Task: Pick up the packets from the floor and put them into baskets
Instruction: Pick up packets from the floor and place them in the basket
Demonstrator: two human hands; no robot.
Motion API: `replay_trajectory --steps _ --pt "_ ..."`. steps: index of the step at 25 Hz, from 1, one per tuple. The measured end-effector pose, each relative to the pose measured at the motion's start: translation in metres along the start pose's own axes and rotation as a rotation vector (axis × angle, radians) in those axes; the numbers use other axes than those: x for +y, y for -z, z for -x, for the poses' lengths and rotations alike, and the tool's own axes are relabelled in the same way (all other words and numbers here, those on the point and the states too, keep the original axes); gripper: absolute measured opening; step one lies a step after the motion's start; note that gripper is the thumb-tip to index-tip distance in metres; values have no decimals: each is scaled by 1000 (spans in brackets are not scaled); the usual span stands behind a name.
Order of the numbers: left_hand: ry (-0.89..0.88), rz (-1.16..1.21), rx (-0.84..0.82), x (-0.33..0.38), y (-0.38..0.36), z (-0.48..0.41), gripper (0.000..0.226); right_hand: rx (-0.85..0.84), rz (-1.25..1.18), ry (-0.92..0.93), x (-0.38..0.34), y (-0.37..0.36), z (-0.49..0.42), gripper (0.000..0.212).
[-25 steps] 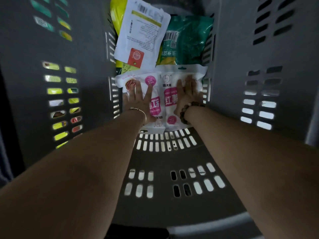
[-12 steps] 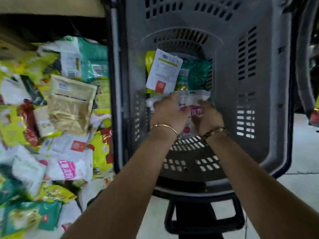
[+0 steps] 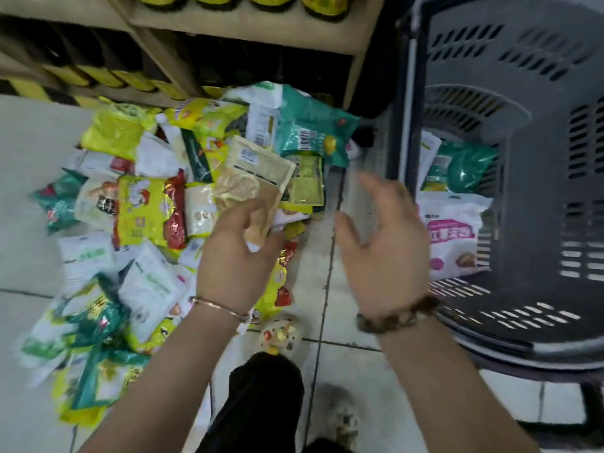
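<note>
A heap of packets (image 3: 147, 223) in yellow, green and white lies on the tiled floor at left. My left hand (image 3: 237, 256) hovers over the heap's right edge, fingers loosely curved, just below a tan packet (image 3: 251, 181); it holds nothing. My right hand (image 3: 382, 243) hangs in the air between the heap and the grey basket (image 3: 539, 158), fingers spread and empty, blurred by motion. Inside the basket lie a white and pink packet (image 3: 454, 230), a green packet (image 3: 464, 168) and a white one behind the rim.
A wooden shelf (image 3: 228, 31) with yellow goods stands behind the heap, with yellow-black striping along its base. My dark trouser leg (image 3: 261, 403) and shoes (image 3: 281, 335) are on the tiles below my hands. The basket stands on a dark frame at right.
Both hands have let go of the white and pink packets, come out of the basket and swung left toward the heap. The view has turned from the basket's inside to the floor.
</note>
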State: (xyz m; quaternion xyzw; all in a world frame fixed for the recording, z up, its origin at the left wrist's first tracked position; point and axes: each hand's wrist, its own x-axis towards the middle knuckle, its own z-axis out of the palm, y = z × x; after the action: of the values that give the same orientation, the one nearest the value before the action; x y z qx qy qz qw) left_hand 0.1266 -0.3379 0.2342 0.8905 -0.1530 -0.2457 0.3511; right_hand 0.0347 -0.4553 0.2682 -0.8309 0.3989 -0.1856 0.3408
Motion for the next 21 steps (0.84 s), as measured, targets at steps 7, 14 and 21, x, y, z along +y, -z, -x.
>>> replay_trajectory --steps 7,14,21 --pt "123 -77 133 -146 -1 -24 49 -373 -91 -423 29 -156 44 37" --pt "30 0 288 -218 -60 -87 46 -106 -187 -444 104 -274 -17 40" --pt "0 132 318 -234 -68 -94 38 -105 -502 -777 113 -326 -51 103"
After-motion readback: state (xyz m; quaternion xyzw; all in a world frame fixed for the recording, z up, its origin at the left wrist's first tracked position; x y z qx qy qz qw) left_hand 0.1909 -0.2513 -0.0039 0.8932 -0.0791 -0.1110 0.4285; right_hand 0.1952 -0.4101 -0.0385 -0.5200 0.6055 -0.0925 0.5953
